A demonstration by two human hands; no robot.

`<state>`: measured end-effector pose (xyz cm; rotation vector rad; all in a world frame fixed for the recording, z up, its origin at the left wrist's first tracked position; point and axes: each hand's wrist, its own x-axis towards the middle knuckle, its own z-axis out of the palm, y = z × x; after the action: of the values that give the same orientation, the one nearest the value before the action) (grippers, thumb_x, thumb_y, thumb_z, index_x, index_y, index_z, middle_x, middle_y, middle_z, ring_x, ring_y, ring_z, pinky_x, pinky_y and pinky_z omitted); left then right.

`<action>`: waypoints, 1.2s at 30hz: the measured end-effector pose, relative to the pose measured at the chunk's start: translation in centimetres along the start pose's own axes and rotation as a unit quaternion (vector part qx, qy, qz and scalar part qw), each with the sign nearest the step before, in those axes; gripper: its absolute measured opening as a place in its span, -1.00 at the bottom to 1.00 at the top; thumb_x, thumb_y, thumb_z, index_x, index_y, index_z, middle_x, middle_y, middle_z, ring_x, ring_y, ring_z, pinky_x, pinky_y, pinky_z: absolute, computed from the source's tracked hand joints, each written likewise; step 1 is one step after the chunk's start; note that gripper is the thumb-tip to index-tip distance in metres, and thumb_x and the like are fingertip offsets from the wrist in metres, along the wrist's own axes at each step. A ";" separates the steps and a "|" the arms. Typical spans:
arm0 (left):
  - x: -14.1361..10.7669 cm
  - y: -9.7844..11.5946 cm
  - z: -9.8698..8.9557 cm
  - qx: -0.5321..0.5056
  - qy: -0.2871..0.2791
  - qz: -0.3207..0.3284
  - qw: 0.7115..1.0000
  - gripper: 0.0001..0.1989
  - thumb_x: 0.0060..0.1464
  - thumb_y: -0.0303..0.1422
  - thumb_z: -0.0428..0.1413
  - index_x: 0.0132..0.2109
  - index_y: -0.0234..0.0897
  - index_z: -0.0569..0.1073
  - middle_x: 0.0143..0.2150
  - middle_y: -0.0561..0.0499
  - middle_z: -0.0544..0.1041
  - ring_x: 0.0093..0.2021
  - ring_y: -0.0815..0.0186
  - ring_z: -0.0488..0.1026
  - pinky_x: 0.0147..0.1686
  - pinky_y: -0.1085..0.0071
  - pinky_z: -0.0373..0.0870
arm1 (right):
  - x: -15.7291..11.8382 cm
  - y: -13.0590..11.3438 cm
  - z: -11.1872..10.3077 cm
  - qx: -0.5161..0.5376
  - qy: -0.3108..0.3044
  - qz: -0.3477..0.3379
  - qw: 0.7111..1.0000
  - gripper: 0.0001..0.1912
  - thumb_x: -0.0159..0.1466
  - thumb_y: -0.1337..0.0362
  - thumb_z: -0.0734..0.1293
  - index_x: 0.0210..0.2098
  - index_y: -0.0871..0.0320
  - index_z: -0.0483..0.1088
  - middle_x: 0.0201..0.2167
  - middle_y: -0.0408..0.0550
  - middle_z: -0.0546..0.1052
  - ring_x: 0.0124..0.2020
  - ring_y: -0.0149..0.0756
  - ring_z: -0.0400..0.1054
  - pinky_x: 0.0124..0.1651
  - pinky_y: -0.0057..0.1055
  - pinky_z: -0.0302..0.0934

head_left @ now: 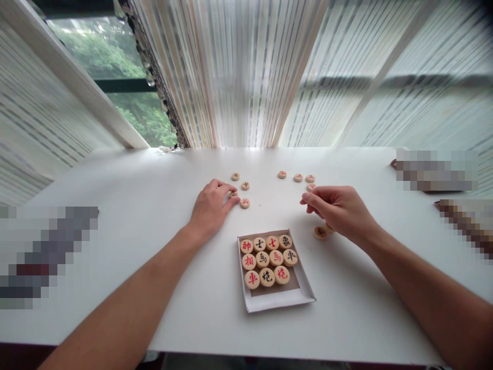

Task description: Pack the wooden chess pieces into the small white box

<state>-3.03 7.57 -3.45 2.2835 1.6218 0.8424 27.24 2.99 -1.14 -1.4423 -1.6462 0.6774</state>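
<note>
Between the thumb and fingers of my left hand (213, 206) is a round wooden piece with a black character (233, 195). A red-marked piece (245, 203) lies beside that thumb. My right hand (334, 206) is closed in a pinch above the table; whatever it may hold is hidden. Just behind its fingertips lies another red-marked piece (311, 186). A black-marked piece (319, 233) sits below this hand, with one more partly hidden by it. The shallow white box (275, 303) stands nearer me, holding several red and black pieces in three rows.
Two loose pieces (245, 185) lie behind my left hand, and three red-marked ones (298, 177) farther back on the right. The white table (185, 313) reaches to striped curtains (246, 77). Blurred-out objects lie at the left and right edges.
</note>
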 end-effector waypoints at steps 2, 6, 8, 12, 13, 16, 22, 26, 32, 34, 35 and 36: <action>-0.1 0.0 -0.3 -0.019 0.002 -0.001 1.000 -0.80 0.29 -0.30 0.24 0.01 -0.24 0.65 0.01 -0.17 0.60 -0.01 0.03 0.58 0.13 0.06 0.49 | 0.0 0.0 0.0 -0.002 -0.001 -0.005 1.000 -0.65 0.29 0.07 0.45 -0.52 0.16 0.59 -0.71 -0.17 0.38 -0.66 -0.40 0.19 -0.59 -0.44 0.03; -0.7 0.9 -1.1 -0.072 0.015 0.003 0.997 -0.81 0.33 -0.30 0.19 0.02 -0.23 0.60 -0.07 -0.10 0.69 -0.11 0.13 0.62 0.02 0.18 0.55 | -0.1 -0.3 0.2 -0.001 -0.004 -0.018 1.000 -0.62 0.30 0.04 0.45 -0.52 0.16 0.58 -0.70 -0.15 0.42 -0.65 -0.39 0.21 -0.58 -0.43 0.04; -1.3 1.8 -1.6 -0.102 0.018 0.007 0.995 -0.77 0.35 -0.24 0.19 0.05 -0.23 0.60 -0.12 -0.07 0.71 -0.18 0.18 0.64 -0.06 0.25 0.57 | -0.4 -0.6 0.3 0.007 -0.009 -0.017 1.000 -0.61 0.30 0.03 0.44 -0.51 0.17 0.58 -0.69 -0.14 0.43 -0.66 -0.40 0.20 -0.59 -0.43 0.04; -2.9 4.2 -2.2 -0.232 -0.010 0.028 0.972 -0.77 0.34 -0.24 0.22 0.03 -0.21 0.65 -0.05 -0.09 0.73 -0.12 0.19 0.67 -0.04 0.26 0.60 | -1.5 -1.8 1.0 0.031 -0.049 -0.017 0.998 -0.61 0.35 0.03 0.41 -0.48 0.18 0.57 -0.62 -0.13 0.47 -0.66 -0.44 0.16 -0.60 -0.44 -0.01; -3.3 4.8 -2.3 -0.268 -0.032 0.033 0.962 -0.82 0.33 -0.27 0.23 -0.03 -0.21 0.67 -0.08 -0.09 0.73 -0.13 0.19 0.68 -0.05 0.26 0.62 | -1.8 -2.1 1.2 0.035 -0.059 -0.028 0.997 -0.61 0.36 0.04 0.41 -0.47 0.18 0.57 -0.63 -0.14 0.46 -0.64 -0.43 0.16 -0.58 -0.44 -0.01; -4.1 6.0 -2.4 -0.343 -0.080 0.032 0.936 -0.83 0.32 -0.35 0.23 0.00 -0.19 0.68 -0.07 -0.08 0.73 -0.03 0.16 0.69 0.01 0.24 0.66 | -2.7 -3.0 1.7 0.039 -0.097 -0.058 0.993 -0.63 0.41 0.07 0.38 -0.41 0.17 0.60 -0.60 -0.14 0.48 -0.57 -0.39 0.21 -0.51 -0.43 0.06; -3.7 5.4 -2.4 -0.280 -0.013 0.032 0.959 -0.82 0.30 -0.36 0.25 -0.01 -0.20 0.68 -0.03 -0.10 0.74 -0.02 0.14 0.68 0.08 0.18 0.64 | -3.5 -3.2 2.1 0.018 -0.108 -0.092 0.990 -0.70 0.44 0.09 0.38 -0.29 0.13 0.62 -0.44 -0.06 0.64 -0.44 -0.29 0.40 -0.40 -0.38 0.20; -2.8 4.1 -2.3 -0.224 -0.012 0.007 0.975 -0.81 0.28 -0.32 0.24 -0.02 -0.23 0.68 -0.05 -0.12 0.73 -0.12 0.17 0.67 -0.07 0.21 0.64 | -3.1 -2.6 2.1 0.007 -0.087 -0.080 0.993 -0.71 0.45 0.09 0.38 -0.28 0.13 0.62 -0.42 -0.05 0.65 -0.43 -0.27 0.43 -0.39 -0.36 0.22; -2.5 2.8 -2.1 -0.187 -0.137 0.046 0.972 -0.74 0.25 -0.28 0.26 0.04 -0.20 0.70 0.04 -0.14 0.69 -0.14 0.20 0.64 -0.14 0.25 0.59 | -2.7 -2.2 2.1 -0.036 -0.086 -0.122 0.988 -0.76 0.46 0.16 0.38 -0.22 0.14 0.64 -0.38 -0.07 0.65 -0.45 -0.33 0.37 -0.39 -0.37 0.18; -2.5 2.7 -2.5 -0.173 -0.165 0.063 0.969 -0.72 0.25 -0.27 0.26 0.07 -0.16 0.70 0.09 -0.15 0.67 -0.07 0.16 0.64 -0.13 0.26 0.59 | -2.7 -2.3 2.1 -0.040 -0.088 -0.128 0.987 -0.77 0.46 0.17 0.37 -0.22 0.14 0.63 -0.38 -0.07 0.64 -0.46 -0.34 0.35 -0.40 -0.37 0.17; -2.4 2.7 -2.7 -0.165 -0.175 0.071 0.968 -0.72 0.26 -0.27 0.25 0.07 -0.15 0.70 0.10 -0.15 0.66 -0.03 0.14 0.64 -0.10 0.25 0.59 | -2.8 -2.3 2.1 -0.041 -0.088 -0.130 0.987 -0.77 0.46 0.17 0.37 -0.22 0.14 0.63 -0.39 -0.07 0.64 -0.46 -0.34 0.35 -0.41 -0.37 0.17; -2.4 2.6 -2.9 -0.158 -0.185 0.079 0.967 -0.71 0.26 -0.27 0.25 0.08 -0.13 0.71 0.10 -0.14 0.66 0.00 0.12 0.64 -0.06 0.24 0.59 | -2.8 -2.3 2.2 -0.041 -0.088 -0.130 0.987 -0.77 0.46 0.17 0.37 -0.23 0.14 0.63 -0.39 -0.07 0.64 -0.47 -0.34 0.35 -0.41 -0.37 0.17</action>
<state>-3.12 3.99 -0.55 2.1953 1.0750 0.6051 24.21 0.09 -1.00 -1.2213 -1.9784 0.6061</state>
